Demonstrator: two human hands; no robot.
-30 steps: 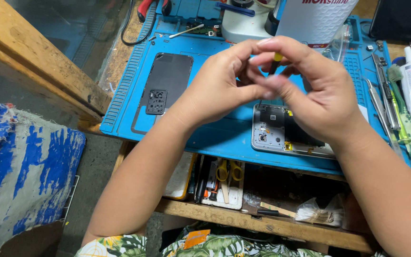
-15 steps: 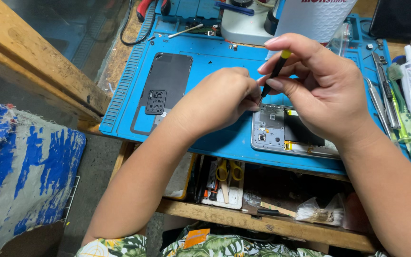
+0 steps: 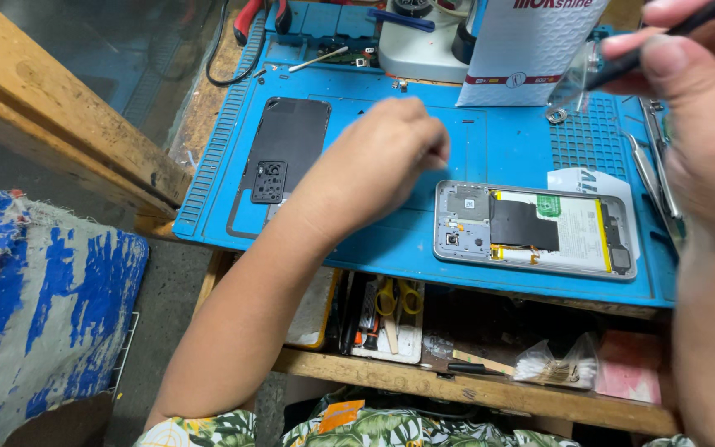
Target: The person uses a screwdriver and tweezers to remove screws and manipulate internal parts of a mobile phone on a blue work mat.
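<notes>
An opened phone [image 3: 535, 229] lies flat on the blue work mat [image 3: 374, 240], its battery and boards exposed. Its dark back cover [image 3: 281, 157] rests to the left on the same mat. My left hand [image 3: 382, 161] hovers over the mat just left of the phone, fingers pinched together; whether something small is between them I cannot tell. My right hand [image 3: 701, 116] is raised at the right edge, gripping a thin dark tool [image 3: 639, 50] that points up and away from the phone.
A white box [image 3: 531, 50] and a microscope base [image 3: 419, 45] stand at the mat's far side. Tweezers [image 3: 651, 178] lie along the right edge. Below the mat, a wooden shelf [image 3: 473, 389] holds scissors, swabs and small tools. A wooden beam [image 3: 59, 116] runs at left.
Both hands have separated from their clasp over the phone. The left hand dropped to the mat beside the phone; the right hand lifted up and right with the tool, uncovering the phone.
</notes>
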